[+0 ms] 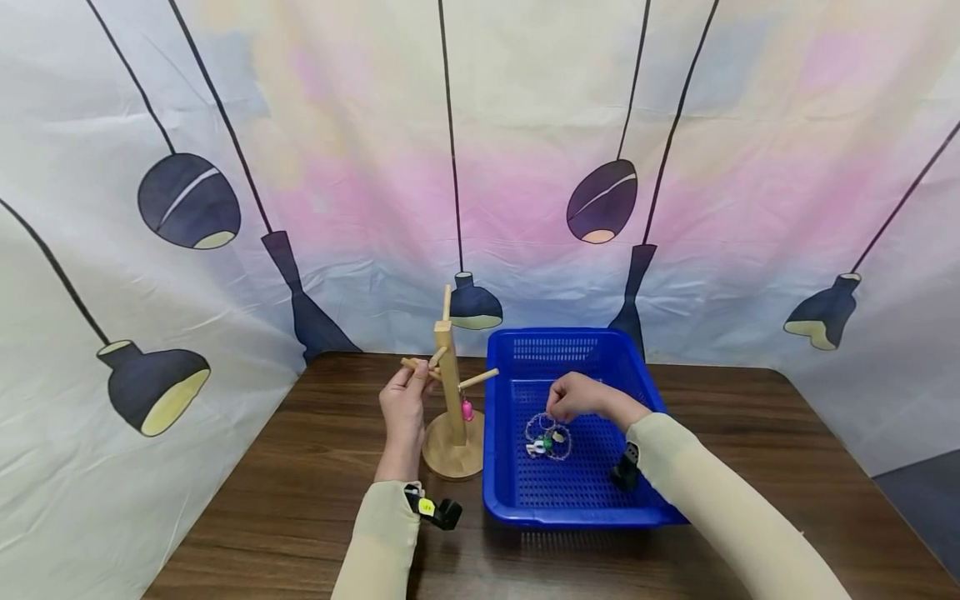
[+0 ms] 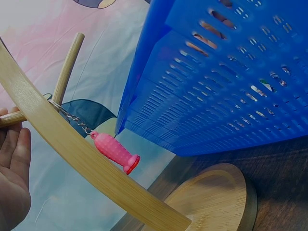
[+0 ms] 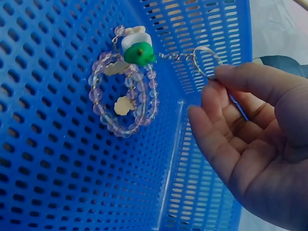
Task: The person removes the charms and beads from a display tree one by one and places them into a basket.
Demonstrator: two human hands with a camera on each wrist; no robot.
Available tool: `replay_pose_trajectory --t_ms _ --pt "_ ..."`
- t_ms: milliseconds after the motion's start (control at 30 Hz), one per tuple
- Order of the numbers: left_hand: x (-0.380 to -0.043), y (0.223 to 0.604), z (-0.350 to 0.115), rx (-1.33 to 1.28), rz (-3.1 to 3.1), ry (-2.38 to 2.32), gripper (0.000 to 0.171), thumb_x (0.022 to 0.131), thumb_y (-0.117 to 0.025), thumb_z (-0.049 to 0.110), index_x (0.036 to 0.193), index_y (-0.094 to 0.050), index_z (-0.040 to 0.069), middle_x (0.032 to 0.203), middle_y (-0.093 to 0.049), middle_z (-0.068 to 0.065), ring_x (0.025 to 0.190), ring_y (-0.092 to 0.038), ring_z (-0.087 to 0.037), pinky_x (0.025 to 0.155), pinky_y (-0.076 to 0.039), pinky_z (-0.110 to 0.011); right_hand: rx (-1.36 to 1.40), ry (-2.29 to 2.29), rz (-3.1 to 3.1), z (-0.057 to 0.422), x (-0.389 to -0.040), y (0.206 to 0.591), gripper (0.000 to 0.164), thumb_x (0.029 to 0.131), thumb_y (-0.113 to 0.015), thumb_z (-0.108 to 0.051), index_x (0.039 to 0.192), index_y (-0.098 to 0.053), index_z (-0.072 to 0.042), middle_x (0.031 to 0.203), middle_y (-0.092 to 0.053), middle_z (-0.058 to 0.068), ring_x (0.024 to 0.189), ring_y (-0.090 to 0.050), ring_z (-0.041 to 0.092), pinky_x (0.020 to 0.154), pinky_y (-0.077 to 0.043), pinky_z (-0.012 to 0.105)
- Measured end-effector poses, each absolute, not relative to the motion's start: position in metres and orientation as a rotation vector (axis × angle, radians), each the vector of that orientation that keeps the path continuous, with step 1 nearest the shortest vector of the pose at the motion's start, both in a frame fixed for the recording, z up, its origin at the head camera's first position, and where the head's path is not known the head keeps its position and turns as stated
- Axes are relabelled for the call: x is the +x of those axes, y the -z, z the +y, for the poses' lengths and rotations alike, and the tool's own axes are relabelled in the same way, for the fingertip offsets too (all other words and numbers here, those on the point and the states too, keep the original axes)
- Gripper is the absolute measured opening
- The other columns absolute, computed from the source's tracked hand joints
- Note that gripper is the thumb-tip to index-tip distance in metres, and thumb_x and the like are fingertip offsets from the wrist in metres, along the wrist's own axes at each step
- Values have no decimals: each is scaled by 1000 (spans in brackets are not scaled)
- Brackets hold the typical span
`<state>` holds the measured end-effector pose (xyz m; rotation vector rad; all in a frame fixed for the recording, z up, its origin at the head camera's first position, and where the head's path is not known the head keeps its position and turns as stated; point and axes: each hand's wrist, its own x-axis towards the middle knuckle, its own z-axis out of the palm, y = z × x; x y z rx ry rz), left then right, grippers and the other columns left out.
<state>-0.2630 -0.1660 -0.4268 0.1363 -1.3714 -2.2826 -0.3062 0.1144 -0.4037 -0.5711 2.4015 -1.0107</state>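
Observation:
My left hand (image 1: 403, 410) grips a left-side peg of a wooden stand (image 1: 454, 408), which has a round base and several pegs. From a right-side peg hangs a keychain with a pink charm (image 2: 114, 149). Inside a blue plastic basket (image 1: 585, 518), my right hand (image 1: 581, 395) pinches the metal ring of another keychain, whose charm (image 3: 138, 52) is a green and white figure on a short chain. Beaded bracelets (image 3: 94, 95) in pale purple and clear beads lie around and under that charm, along with small cream-coloured pendants (image 3: 123, 106).
The basket stands on a dark wooden table (image 1: 300, 508), just right of the stand. Behind the table hangs a cloth (image 1: 360, 200) printed with lamps. A small black camera (image 1: 447, 513) sits on the left wrist, another (image 1: 624, 473) on the right.

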Motion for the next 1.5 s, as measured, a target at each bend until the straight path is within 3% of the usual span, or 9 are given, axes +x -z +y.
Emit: replay_pose_trajectory --t_ms 200,567,867,1333,1500 --pt "-263 426 -166 143 -1386 2268 22 101 -61 2 83 -71 12 73 -73 9 71 -69 -1 65 -57 -14 -475 1017 2436 115 -309 411 9 96 -62 0 96 -70 5 95 -72 13 81 -66 18 82 -63 38" --pt "-263 428 -164 149 -1368 2267 28 100 -61 -1 80 -71 15 74 -71 8 71 -69 -1 68 -59 -17 -394 1050 2446 116 -313 420 11 96 -61 0 88 -68 2 101 -71 14 80 -65 18 85 -63 42" --pt "-264 428 -164 146 -1403 2263 24 101 -63 3 82 -71 16 74 -73 9 72 -69 0 66 -57 -15 -363 1038 2461 119 -318 428 11 97 -62 -2 93 -71 3 99 -71 14 83 -68 20 87 -63 43" --pt "-263 427 -164 130 -1380 2273 23 101 -62 2 83 -70 14 74 -72 9 71 -69 -1 64 -56 -14 -358 931 2540 116 -315 436 15 96 -60 3 89 -73 2 93 -74 13 75 -64 14 80 -64 39" --pt "-264 427 -165 129 -1380 2267 19 101 -60 -1 87 -70 6 73 -72 9 70 -69 -1 64 -56 -14 -360 900 2566 116 -318 441 13 95 -63 2 87 -74 1 92 -76 14 75 -67 15 76 -64 36"
